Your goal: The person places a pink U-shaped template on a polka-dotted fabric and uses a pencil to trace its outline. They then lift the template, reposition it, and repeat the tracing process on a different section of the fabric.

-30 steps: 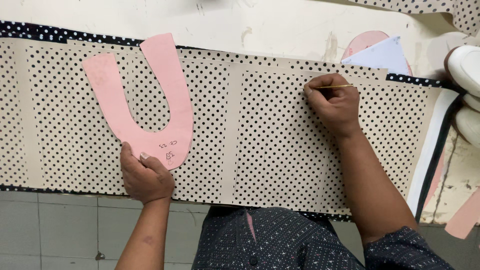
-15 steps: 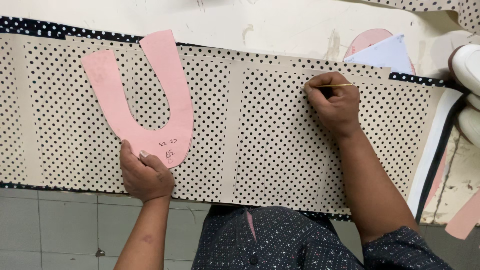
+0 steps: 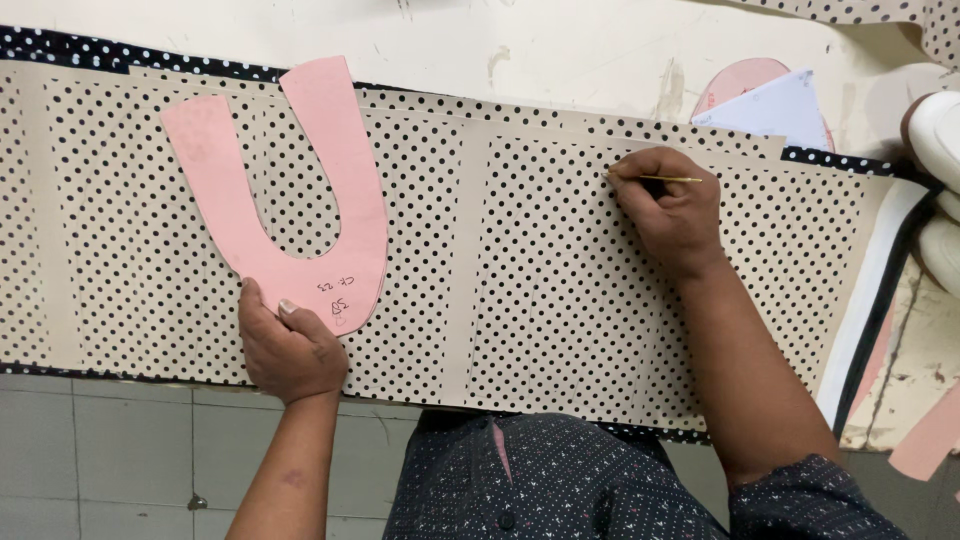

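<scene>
A pink U-shaped paper pattern [image 3: 300, 210] lies flat on a long strip of cream fabric with black dots [image 3: 560, 290]. My left hand [image 3: 290, 345] presses on the curved bottom of the pattern, fingers on its lower edge. My right hand [image 3: 670, 215] rests on the fabric to the right, near its far edge, and grips a thin yellow pencil [image 3: 670, 179] that points sideways.
The fabric strip spans a worn white table [image 3: 500, 45]. Pink and pale blue paper pieces [image 3: 770, 100] lie at the far right behind the strip. More pink pieces [image 3: 930, 440] sit at the right edge. A grey tiled floor [image 3: 100, 460] shows below the table.
The pink pattern has shifted slightly under my left hand. My right hand stays in about the same place with the pencil.
</scene>
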